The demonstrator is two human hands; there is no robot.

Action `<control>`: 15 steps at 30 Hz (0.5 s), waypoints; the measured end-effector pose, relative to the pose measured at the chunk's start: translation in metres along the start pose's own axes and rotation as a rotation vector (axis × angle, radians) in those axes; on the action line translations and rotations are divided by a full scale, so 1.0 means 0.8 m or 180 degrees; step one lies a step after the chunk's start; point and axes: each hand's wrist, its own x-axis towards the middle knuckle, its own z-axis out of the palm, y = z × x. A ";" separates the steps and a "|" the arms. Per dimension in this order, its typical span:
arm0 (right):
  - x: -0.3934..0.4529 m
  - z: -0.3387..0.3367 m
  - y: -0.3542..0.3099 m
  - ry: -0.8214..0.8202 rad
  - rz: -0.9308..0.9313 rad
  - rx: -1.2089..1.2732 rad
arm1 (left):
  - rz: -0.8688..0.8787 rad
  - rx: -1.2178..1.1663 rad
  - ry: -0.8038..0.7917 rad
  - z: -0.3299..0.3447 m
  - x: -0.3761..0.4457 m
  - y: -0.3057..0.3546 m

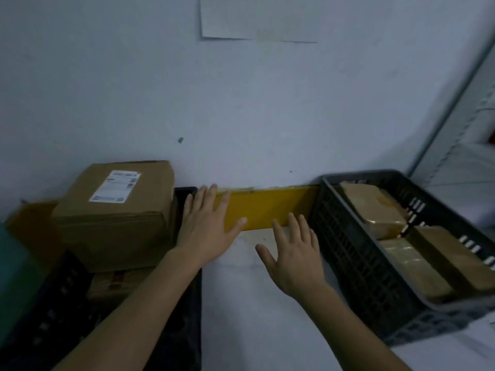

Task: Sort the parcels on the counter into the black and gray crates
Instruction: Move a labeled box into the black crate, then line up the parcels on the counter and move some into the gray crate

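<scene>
Ahead, a long yellow parcel [267, 207] stands on edge on the white counter [257, 303] against the wall, between the black crate [187, 317] and the gray crate [356, 263]. Left hand [206, 228] lies flat and spread on its left end, gripping nothing; right hand [294, 258], fingers splayed, hovers empty just before it. Brown boxes [115, 210] fill both crates.

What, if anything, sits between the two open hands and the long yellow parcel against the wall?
Nothing visible. The left hand already lies across the left end of the yellow parcel, and the right hand hovers just in front of it over bare counter. The black crate and gray crate flank it.
</scene>
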 end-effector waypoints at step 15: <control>-0.129 -0.041 0.350 0.0112 0.0814 0.0044 | 0.0471 -0.0206 -0.0449 0.107 -0.004 0.351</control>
